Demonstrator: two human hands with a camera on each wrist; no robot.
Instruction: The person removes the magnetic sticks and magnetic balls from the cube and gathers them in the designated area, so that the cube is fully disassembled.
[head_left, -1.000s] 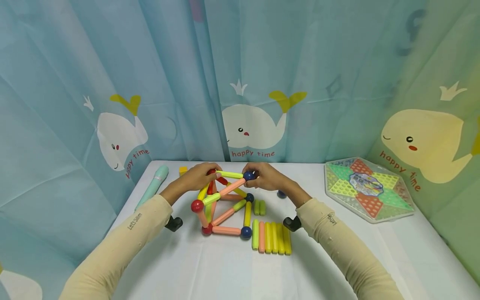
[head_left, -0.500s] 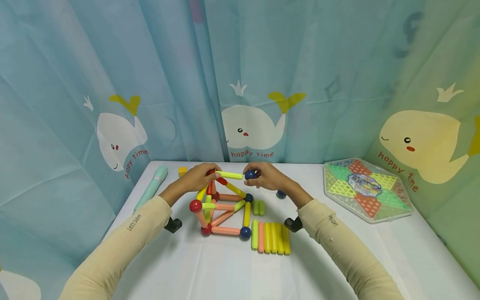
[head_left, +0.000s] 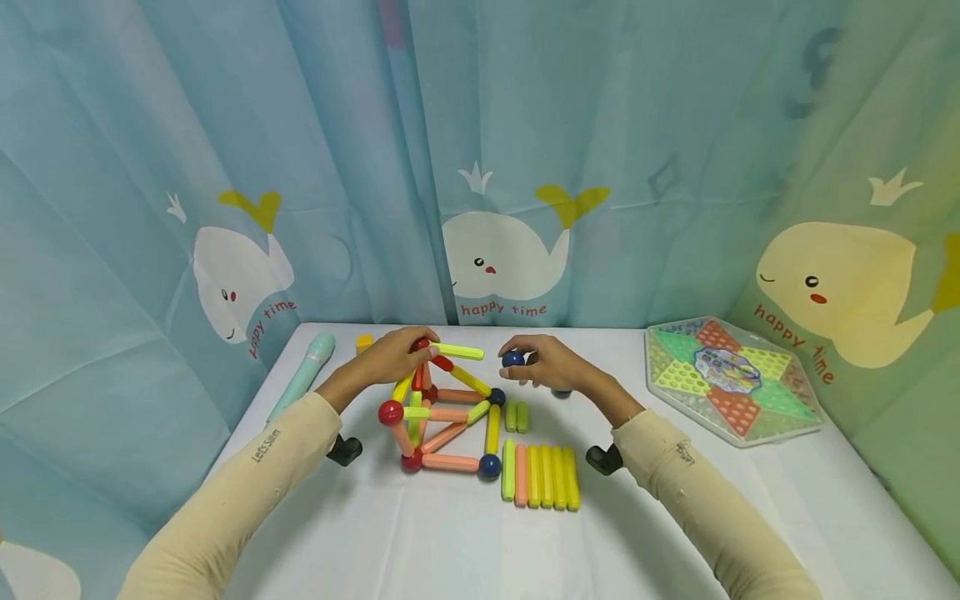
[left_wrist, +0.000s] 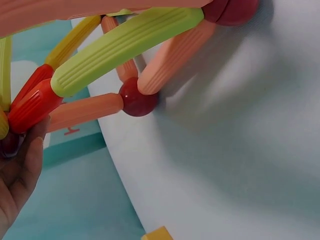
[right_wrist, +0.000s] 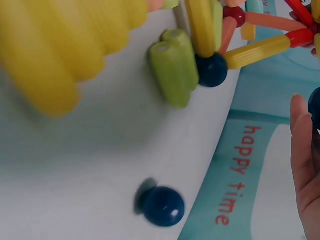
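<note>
Several whale prints (head_left: 506, 254): spreading across the blue curtain (head_left: 337, 100), filling the upper half of the head view.
White table (head_left: 405, 542): stretching across the lower half.
Game board (head_left: 731, 371): lying at the right, star-patterned.
Stick frame (head_left: 448, 415): standing just left of centre, red and blue balls (head_left: 490, 467) joining its corners.
Teal tube (head_left: 303, 377): slanting along the table's left edge.
Right hand (head_left: 551, 362): hovering just right of centre, fingers and thumb pinching a dark blue ball (head_left: 513, 359) (apart from the frame).
Left hand (head_left: 388, 354): gripping the frame's top corner, fingers curling round a red ball (head_left: 421, 343).
Six long sticks (head_left: 546, 477): lying in a row below centre, one green, one pink, four yellow.
Pale green stick (head_left: 459, 352): jutting rightward from the left hand, its free end stopping short of the pinched ball.
Two short green sticks (head_left: 517, 417): lying side by side above that row.
Loose blue ball (right_wrist: 163, 206): resting at the lower middle of the right wrist view.
</note>
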